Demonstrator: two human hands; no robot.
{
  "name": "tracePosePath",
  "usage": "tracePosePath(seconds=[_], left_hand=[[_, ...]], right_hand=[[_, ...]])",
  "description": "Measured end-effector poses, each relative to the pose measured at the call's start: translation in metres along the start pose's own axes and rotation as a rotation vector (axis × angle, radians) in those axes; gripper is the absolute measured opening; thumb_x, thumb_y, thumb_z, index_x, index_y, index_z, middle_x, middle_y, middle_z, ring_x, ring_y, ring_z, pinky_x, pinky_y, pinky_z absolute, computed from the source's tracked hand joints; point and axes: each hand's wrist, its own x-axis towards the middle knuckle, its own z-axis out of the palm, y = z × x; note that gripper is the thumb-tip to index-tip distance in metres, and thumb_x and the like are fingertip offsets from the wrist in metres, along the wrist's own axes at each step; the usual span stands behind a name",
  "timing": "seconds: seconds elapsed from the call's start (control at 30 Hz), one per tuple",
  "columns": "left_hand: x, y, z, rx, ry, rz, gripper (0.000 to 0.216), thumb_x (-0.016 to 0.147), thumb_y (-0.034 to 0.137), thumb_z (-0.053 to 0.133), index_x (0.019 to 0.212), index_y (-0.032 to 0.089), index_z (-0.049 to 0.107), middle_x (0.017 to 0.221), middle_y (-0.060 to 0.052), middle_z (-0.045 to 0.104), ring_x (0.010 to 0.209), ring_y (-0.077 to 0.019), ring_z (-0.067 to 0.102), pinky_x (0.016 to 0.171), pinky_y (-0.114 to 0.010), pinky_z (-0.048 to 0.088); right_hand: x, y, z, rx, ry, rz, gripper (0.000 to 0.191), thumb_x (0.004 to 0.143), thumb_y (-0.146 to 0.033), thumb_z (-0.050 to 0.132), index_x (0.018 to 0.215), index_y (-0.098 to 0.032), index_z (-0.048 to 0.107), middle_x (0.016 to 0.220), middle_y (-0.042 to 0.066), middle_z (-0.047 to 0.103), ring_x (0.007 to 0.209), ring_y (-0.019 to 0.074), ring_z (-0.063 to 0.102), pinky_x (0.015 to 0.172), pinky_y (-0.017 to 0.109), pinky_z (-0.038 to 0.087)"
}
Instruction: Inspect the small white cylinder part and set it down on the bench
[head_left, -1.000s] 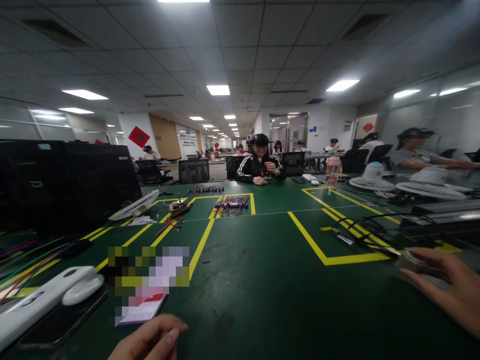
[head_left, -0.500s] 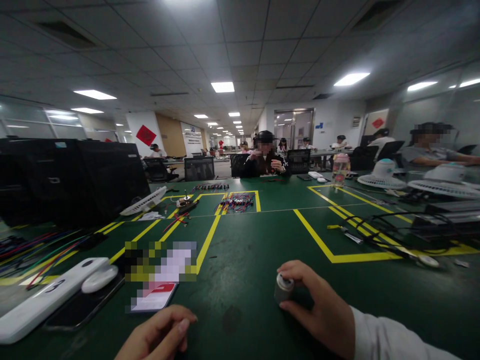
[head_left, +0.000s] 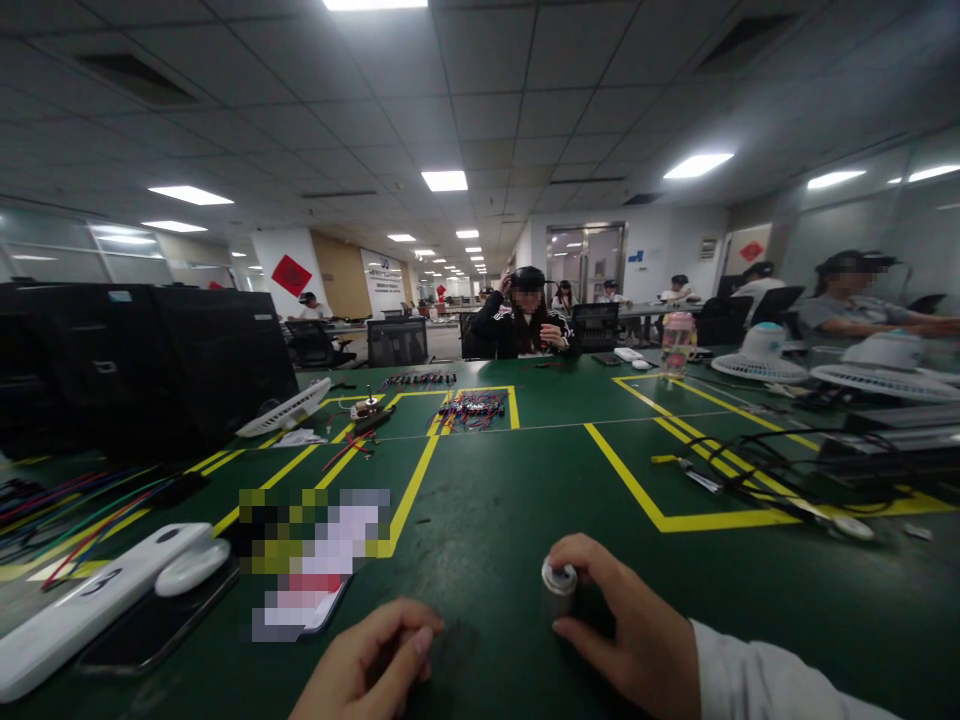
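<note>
In the head view, my right hand (head_left: pixel 637 630) grips a small silver metal cylinder (head_left: pixel 559 594) between thumb and forefinger. The cylinder stands upright on the green tabletop, and something small and dark shows on its upper end. To its left, my left hand (head_left: pixel 379 655) is held low over the table with its fingers curled and the thumb pressed to the forefinger. Whatever may be in that pinch is hidden. A phone with a lit, partly blurred screen (head_left: pixel 326 585) lies just beyond my left hand.
At left lie a long white device marked 3 (head_left: pixel 105 605), a dark phone (head_left: pixel 161 625) and loose wires (head_left: pixel 112 510). Black computer cases (head_left: pixel 142 365) stand behind. A wired bundle (head_left: pixel 472 408) sits mid-table. Black cables (head_left: pixel 757 470) and fans (head_left: pixel 765 355) occupy the right. A person (head_left: pixel 529 320) sits opposite.
My left hand has moved right, closer to the cylinder. My right hand keeps its grip with little shift. The person opposite has raised a hand to the cap.
</note>
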Motion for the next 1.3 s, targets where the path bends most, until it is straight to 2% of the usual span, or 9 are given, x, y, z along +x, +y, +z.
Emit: tracePosePath(seconds=[0.1, 0.23, 0.3, 0.4, 0.53, 0.73, 0.87, 1.1, 1.3], left_hand=[[0.012, 0.016, 0.022, 0.017, 0.045, 0.121, 0.021, 0.086, 0.035, 0.05, 0.094, 0.021, 0.064, 0.072, 0.0, 0.064, 0.063, -0.019, 0.058, 0.056, -0.028, 0.046], [0.027, 0.043, 0.052, 0.01, 0.061, 0.258, 0.022, 0.084, 0.026, 0.056, 0.105, 0.023, 0.062, 0.099, -0.004, 0.064, 0.076, -0.0189, 0.059, 0.065, -0.028, 0.047], [0.032, 0.056, 0.064, 0.006, 0.05, 0.313, 0.02, 0.083, 0.022, 0.058, 0.101, 0.022, 0.065, 0.099, -0.004, 0.063, 0.076, -0.018, 0.059, 0.064, -0.026, 0.046], [0.038, 0.069, 0.073, 0.006, 0.048, 0.355, 0.013, 0.082, 0.017, 0.058, 0.088, 0.02, 0.07, 0.087, -0.003, 0.062, 0.071, -0.0172, 0.059, 0.064, -0.026, 0.045], [0.043, 0.072, 0.074, 0.001, 0.066, 0.359, 0.011, 0.081, 0.017, 0.06, 0.08, 0.019, 0.071, 0.083, -0.003, 0.062, 0.07, -0.0177, 0.059, 0.06, -0.026, 0.044], [0.047, 0.061, 0.066, -0.033, 0.109, 0.319, 0.017, 0.088, 0.027, 0.053, 0.091, 0.017, 0.066, 0.084, -0.004, 0.067, 0.077, -0.0198, 0.063, 0.067, -0.028, 0.047], [0.05, 0.045, 0.064, 0.025, 0.061, 0.299, 0.019, 0.088, 0.028, 0.052, 0.093, 0.017, 0.066, 0.078, -0.004, 0.072, 0.071, -0.0204, 0.064, 0.062, -0.029, 0.047], [0.051, 0.037, 0.066, 0.237, -0.034, 0.383, 0.016, 0.075, 0.016, 0.068, 0.082, 0.029, 0.075, 0.096, -0.002, 0.068, 0.095, -0.0248, 0.056, 0.083, -0.035, 0.038], [0.052, 0.035, 0.064, 0.27, -0.064, 0.395, 0.02, 0.077, 0.019, 0.068, 0.092, 0.032, 0.073, 0.099, -0.003, 0.067, 0.096, -0.0249, 0.055, 0.084, -0.036, 0.038]], right_hand=[[-0.001, 0.001, -0.001, 0.006, -0.05, 0.02, 0.045, 0.072, -0.008, 0.053, 0.113, -0.022, 0.041, 0.11, 0.003, 0.051, 0.099, 0.012, 0.05, 0.091, 0.028, 0.042], [0.0, 0.007, 0.001, 0.087, -0.035, 0.076, 0.055, 0.071, -0.011, 0.059, 0.119, -0.021, 0.033, 0.114, 0.004, 0.052, 0.105, 0.0125, 0.05, 0.094, 0.029, 0.04], [0.001, 0.009, 0.003, 0.161, -0.035, 0.097, 0.055, 0.07, -0.011, 0.061, 0.116, -0.02, 0.032, 0.111, 0.003, 0.054, 0.103, 0.012, 0.052, 0.093, 0.028, 0.041], [0.003, 0.011, 0.003, 0.239, -0.041, 0.103, 0.05, 0.07, -0.011, 0.061, 0.111, -0.019, 0.034, 0.106, 0.003, 0.056, 0.097, 0.0112, 0.055, 0.088, 0.027, 0.043], [0.004, 0.011, 0.004, 0.27, -0.032, 0.086, 0.047, 0.069, -0.011, 0.063, 0.108, -0.018, 0.036, 0.103, 0.003, 0.057, 0.095, 0.0122, 0.055, 0.086, 0.028, 0.044], [0.002, 0.007, 0.0, 0.193, -0.035, 0.087, 0.044, 0.068, -0.011, 0.061, 0.107, -0.018, 0.04, 0.101, 0.003, 0.057, 0.094, 0.0132, 0.055, 0.085, 0.029, 0.044], [-0.001, 0.005, -0.003, 0.141, -0.017, 0.113, 0.048, 0.068, -0.01, 0.059, 0.111, -0.018, 0.039, 0.106, 0.005, 0.057, 0.099, 0.0143, 0.055, 0.089, 0.03, 0.044], [-0.006, 0.009, -0.004, 0.055, 0.049, 0.154, 0.051, 0.068, -0.011, 0.056, 0.115, -0.017, 0.039, 0.108, 0.006, 0.056, 0.102, 0.0148, 0.055, 0.093, 0.03, 0.044], [-0.023, 0.03, -0.03, -0.067, 0.201, 0.233, 0.047, 0.077, -0.026, 0.057, 0.121, -0.017, 0.041, 0.116, 0.009, 0.055, 0.105, 0.0161, 0.055, 0.096, 0.034, 0.045]])
